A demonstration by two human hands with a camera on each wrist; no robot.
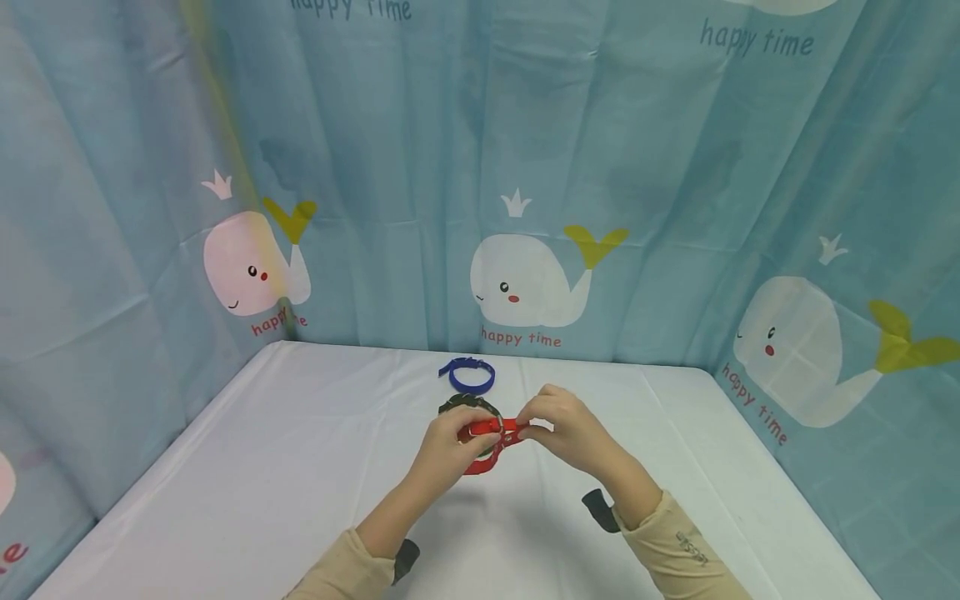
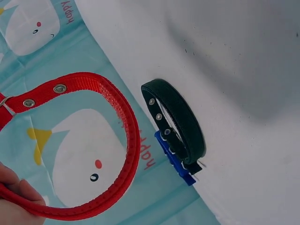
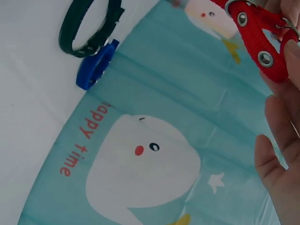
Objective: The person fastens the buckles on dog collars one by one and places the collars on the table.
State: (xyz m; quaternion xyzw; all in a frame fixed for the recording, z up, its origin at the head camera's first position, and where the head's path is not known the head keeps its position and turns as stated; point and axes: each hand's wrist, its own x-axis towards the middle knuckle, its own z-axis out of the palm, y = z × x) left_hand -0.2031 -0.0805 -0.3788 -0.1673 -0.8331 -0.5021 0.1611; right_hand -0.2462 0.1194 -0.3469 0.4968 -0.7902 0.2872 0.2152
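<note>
Both hands hold a red collar above the table, its strap bent in a loop with metal eyelets, as the left wrist view shows. My left hand grips it near the left side; only some fingers show in the left wrist view. On the other side, my right hand pinches the strap by the metal buckle. In the right wrist view the strap passes through a metal ring, and several fingertips are cut off by the frame's edge.
Behind the red collar, a dark green collar lies on the white table. Farther back is a blue collar, also looped. A blue curtain printed with whales hangs around the table's back and sides.
</note>
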